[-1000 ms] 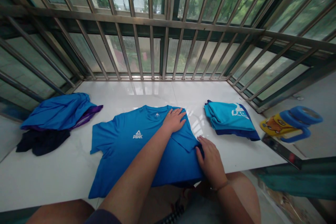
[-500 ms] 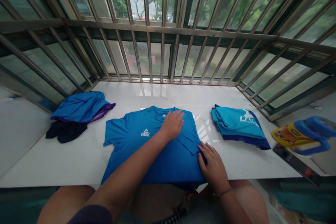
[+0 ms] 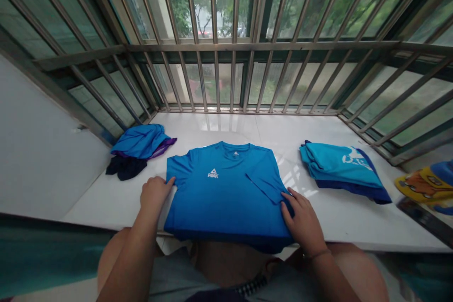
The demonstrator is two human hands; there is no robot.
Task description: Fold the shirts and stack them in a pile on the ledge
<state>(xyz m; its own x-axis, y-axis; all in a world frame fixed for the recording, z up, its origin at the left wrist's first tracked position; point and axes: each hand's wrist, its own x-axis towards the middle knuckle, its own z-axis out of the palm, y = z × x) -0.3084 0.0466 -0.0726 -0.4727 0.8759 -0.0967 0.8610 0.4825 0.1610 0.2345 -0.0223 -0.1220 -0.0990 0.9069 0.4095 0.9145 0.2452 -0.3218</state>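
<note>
A blue short-sleeved T-shirt (image 3: 230, 198) lies front up on the white ledge, with a white PEAK logo on its chest. Its right-hand sleeve is folded in over the body, while the left-hand sleeve sticks outward. The lower part hangs over the ledge's near edge. At the hem of the outward sleeve is my left hand (image 3: 155, 194), fingers bent and thumb against the cloth, closed on it. My right hand (image 3: 302, 219) rests on the shirt's right side, its fingers stretched out and apart.
On the white ledge (image 3: 244, 127), a loose pile of blue, purple and black clothes (image 3: 141, 144) lies at the left. Folded turquoise and dark blue clothes (image 3: 339, 165) are on the right, near a yellow and blue bottle (image 3: 424, 184). Metal window bars (image 3: 233, 47) stand behind.
My left hand has moved from the shirt's collar down to the sleeve on the left. My right hand stays at the shirt's right side. The view has turned left.
</note>
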